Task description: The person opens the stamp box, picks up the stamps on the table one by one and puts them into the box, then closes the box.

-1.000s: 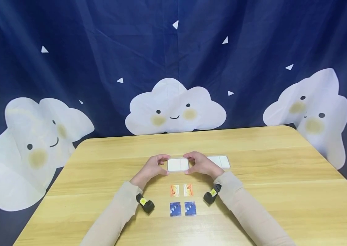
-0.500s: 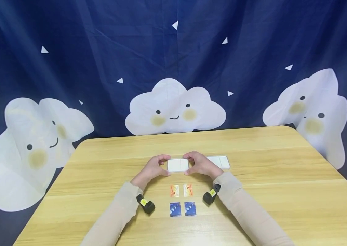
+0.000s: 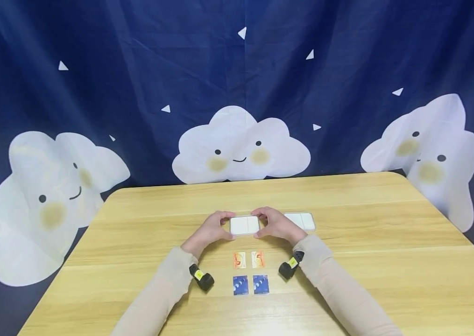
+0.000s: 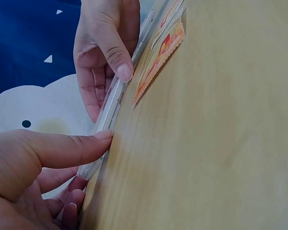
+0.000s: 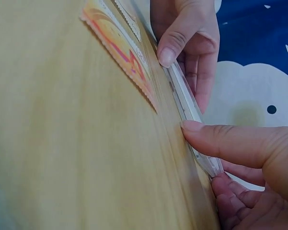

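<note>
A flat, clear plastic case [image 3: 244, 225] with a white, divided inside lies at the middle of the table. My left hand [image 3: 210, 228] grips its left end, the thumb [image 4: 86, 148] on the near edge and the fingers at the far side. At the other end my right hand [image 3: 276, 225] holds it the same way, its thumb [image 5: 220, 139] along the near edge. Nearer to me lie two orange stamps [image 3: 239, 260], and closer still two dark blue stamps [image 3: 240, 285] with a row of moon shapes. Serrated edges show on an orange stamp [image 5: 117, 48] in the right wrist view.
A second, similar clear case [image 3: 305, 221] lies right of the first, partly hidden behind my right hand. The light wooden table [image 3: 388, 261] runs back to a dark blue curtain [image 3: 203, 60] with white clouds. Black wrist cameras [image 3: 202, 277] hang close over the table.
The head view has shifted slightly. Both hands keep the same hold on the case, and the stamps lie where they were.
</note>
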The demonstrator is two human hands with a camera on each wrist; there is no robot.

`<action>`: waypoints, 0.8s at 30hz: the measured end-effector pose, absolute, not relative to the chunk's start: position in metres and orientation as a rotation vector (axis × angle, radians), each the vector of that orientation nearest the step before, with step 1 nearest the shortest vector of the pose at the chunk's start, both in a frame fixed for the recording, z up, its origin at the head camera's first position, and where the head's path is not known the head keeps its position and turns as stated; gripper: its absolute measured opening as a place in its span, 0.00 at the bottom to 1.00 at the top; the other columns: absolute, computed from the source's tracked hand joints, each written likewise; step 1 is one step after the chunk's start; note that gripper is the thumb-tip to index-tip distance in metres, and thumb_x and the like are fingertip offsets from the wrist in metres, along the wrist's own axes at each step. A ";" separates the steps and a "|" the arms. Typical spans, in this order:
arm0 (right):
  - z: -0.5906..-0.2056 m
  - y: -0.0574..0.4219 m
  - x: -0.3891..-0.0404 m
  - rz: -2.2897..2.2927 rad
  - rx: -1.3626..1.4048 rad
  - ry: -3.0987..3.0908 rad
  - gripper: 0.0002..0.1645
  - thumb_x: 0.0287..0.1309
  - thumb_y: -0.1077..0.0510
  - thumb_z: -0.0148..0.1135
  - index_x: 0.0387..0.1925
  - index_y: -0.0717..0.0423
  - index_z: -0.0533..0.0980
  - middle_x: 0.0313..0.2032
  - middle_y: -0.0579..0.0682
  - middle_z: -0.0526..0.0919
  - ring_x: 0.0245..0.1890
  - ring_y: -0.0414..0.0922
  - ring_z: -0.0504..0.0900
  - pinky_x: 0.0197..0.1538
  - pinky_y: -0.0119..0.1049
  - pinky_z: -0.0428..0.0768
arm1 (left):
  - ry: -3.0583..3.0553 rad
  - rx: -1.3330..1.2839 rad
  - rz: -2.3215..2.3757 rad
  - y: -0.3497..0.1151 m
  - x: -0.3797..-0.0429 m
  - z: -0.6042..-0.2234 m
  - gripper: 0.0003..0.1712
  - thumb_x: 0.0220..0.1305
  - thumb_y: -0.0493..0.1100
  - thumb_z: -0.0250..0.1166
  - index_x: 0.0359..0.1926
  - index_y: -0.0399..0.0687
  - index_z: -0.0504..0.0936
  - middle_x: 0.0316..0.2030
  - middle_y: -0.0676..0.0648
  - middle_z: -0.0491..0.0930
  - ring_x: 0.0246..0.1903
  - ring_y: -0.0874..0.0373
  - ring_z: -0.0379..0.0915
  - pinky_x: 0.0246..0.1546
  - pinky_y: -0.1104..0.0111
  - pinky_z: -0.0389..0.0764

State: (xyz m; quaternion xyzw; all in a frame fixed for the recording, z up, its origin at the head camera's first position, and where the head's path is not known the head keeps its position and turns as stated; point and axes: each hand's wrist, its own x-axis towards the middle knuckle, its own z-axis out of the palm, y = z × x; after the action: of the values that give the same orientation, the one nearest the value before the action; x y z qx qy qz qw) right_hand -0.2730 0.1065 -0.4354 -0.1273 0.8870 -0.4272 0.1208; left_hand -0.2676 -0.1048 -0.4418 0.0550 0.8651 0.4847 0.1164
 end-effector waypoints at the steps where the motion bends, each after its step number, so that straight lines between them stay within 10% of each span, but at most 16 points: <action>1: -0.436 0.107 -0.273 -1.251 -0.376 2.591 0.37 0.37 0.65 0.76 0.54 0.56 0.74 0.50 0.53 0.76 0.52 0.50 0.72 0.60 0.47 0.68 | 2.530 0.172 1.422 -0.104 -0.268 -0.442 0.37 0.39 0.27 0.74 0.55 0.44 0.77 0.53 0.42 0.72 0.52 0.46 0.66 0.57 0.54 0.67; 24: -0.434 0.105 -0.271 -1.225 -0.373 2.608 0.35 0.38 0.65 0.75 0.54 0.56 0.74 0.49 0.52 0.77 0.51 0.49 0.72 0.60 0.46 0.68 | 2.550 0.175 1.405 -0.104 -0.268 -0.439 0.36 0.38 0.29 0.75 0.54 0.41 0.77 0.53 0.42 0.75 0.52 0.47 0.68 0.58 0.54 0.67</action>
State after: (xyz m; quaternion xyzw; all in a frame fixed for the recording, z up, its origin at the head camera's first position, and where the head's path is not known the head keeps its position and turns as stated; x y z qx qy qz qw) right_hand -0.2707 0.1046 -0.4340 -0.1275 0.8915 -0.4186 0.1177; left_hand -0.2677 -0.1038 -0.4387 0.0598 0.8687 0.4788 0.1123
